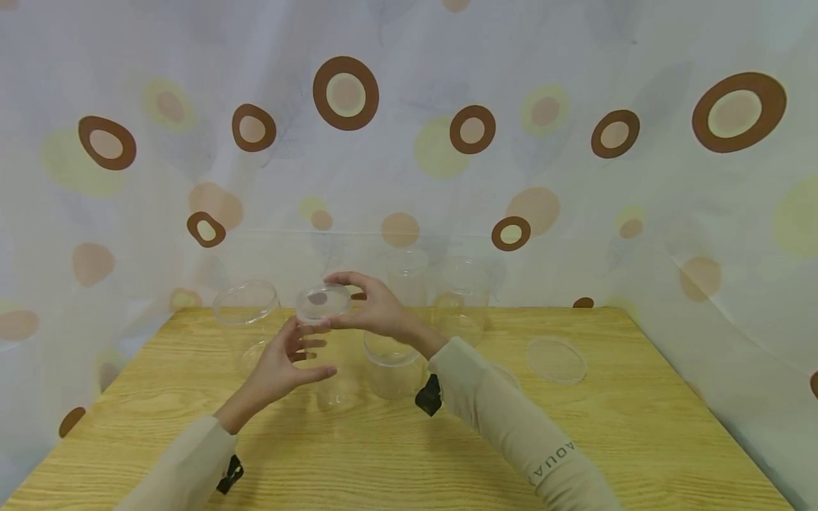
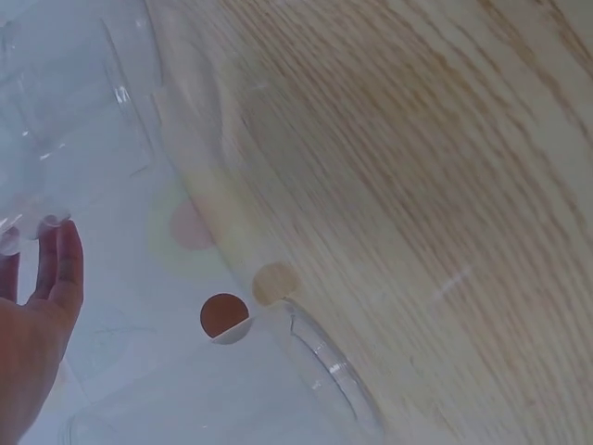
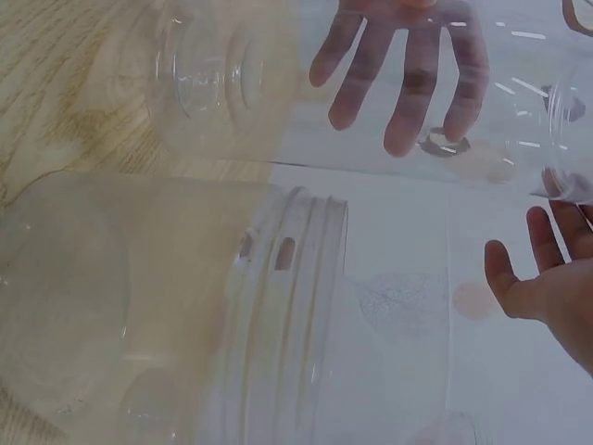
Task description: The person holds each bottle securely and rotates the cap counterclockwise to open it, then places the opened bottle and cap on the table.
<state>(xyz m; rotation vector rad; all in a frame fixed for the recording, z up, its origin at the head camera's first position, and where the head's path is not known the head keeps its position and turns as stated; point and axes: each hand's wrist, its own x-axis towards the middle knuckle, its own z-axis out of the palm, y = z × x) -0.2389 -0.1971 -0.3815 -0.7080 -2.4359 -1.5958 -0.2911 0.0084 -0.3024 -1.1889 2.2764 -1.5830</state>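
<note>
A tall clear jar (image 1: 332,394) is between my two hands, its round clear lid (image 1: 322,304) at the top. My left hand (image 1: 281,362) holds the jar's side, thumb in front and fingers behind. Through the clear wall, the right wrist view shows those left fingers (image 3: 417,83) spread out. Thumb and forefinger of my right hand (image 1: 380,309) pinch the lid's edge from the right. In the left wrist view, the left hand (image 2: 42,315) has its fingertips at the clear plastic.
A wide-mouthed clear jar (image 1: 246,305) stands at the left. Right of the held jar is a squat threaded jar (image 1: 393,369), also large in the right wrist view. Two more clear containers stand behind. A flat clear disc (image 1: 556,360) lies on the wooden table (image 1: 358,468); another is partly behind the right sleeve.
</note>
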